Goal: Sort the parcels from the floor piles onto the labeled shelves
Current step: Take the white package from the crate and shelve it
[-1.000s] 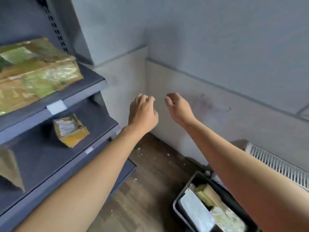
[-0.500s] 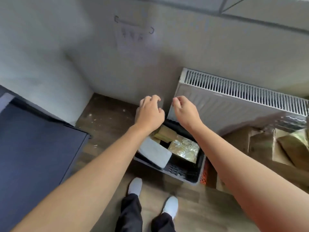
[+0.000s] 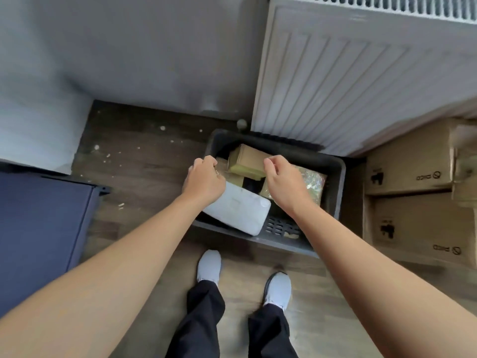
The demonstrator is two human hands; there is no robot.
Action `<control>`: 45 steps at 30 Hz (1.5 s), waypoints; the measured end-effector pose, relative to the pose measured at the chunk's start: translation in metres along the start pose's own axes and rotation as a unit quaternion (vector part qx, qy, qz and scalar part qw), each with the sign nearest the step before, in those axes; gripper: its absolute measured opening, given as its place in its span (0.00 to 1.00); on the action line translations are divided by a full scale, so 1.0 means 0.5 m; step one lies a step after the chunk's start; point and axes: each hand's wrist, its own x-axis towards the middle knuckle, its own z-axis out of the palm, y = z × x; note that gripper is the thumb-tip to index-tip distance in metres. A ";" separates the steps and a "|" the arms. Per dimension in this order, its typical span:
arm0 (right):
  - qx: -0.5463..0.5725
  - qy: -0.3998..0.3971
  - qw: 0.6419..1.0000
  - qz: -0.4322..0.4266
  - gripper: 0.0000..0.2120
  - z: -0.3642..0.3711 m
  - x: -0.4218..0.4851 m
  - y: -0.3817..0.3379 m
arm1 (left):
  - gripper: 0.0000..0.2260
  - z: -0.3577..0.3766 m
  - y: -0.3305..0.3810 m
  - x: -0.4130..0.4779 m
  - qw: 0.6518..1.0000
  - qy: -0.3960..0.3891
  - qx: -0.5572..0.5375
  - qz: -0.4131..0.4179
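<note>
A dark grey crate (image 3: 336,192) stands on the floor below the radiator. Inside it lie a brown cardboard parcel (image 3: 247,158) at the back, a white padded parcel (image 3: 240,211) leaning at the front left, and a shiny film-wrapped parcel (image 3: 313,183) on the right. My left hand (image 3: 204,180) hovers over the crate's left side, above the white parcel, fingers loosely curled and holding nothing. My right hand (image 3: 282,182) hangs over the middle, its fingertips close to the brown parcel's right corner; whether they touch it I cannot tell.
A white radiator (image 3: 348,73) rises behind the crate. Large cardboard boxes (image 3: 413,202) are stacked at the right. The dark shelf unit's corner (image 3: 44,223) juts in at the left. My two feet (image 3: 244,277) stand on the wooden floor just before the crate.
The view has swung from the shelves down to the crate. Both hands have dropped toward it and now hover close over the parcels, still holding nothing.
</note>
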 end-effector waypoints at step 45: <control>0.205 0.043 0.975 0.080 0.11 -0.137 -0.027 -0.082 | 0.08 -0.116 0.016 -0.131 0.828 -0.032 -0.522 -0.202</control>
